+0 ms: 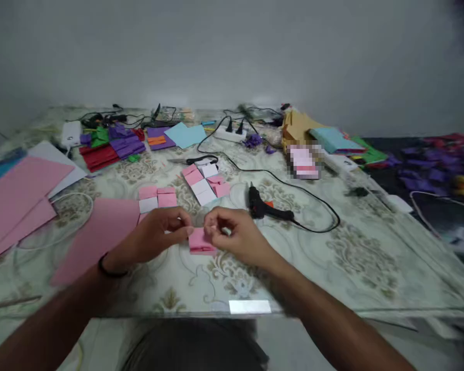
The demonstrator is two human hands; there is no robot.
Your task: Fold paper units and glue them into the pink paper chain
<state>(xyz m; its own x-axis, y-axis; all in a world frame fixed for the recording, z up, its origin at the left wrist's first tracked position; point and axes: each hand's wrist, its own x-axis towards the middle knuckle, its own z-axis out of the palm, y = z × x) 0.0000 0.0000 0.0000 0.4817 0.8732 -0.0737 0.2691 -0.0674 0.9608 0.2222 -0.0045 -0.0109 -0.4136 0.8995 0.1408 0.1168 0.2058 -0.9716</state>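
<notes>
A small folded pink paper [201,242] lies at the front middle of the table between my two hands. My left hand [160,232] pinches its upper left edge with thumb and forefinger. On the opposite side, the curled fingers of my right hand [232,232] grip its upper right part and cover that corner. Just behind my left hand are pink and white folded squares [157,197], partly hidden by it. Further back sits a second group of pink and white squares [204,184]. A black glue gun [268,206] rests on its side to the right of my right hand.
Large pink sheets [21,201] and another pink sheet [96,237] cover the left side. Scissors [193,161] lie behind the squares. The glue gun's black cable [294,186] loops rightward from a power strip [230,135]. Coloured paper stacks [338,141] stand at the back right.
</notes>
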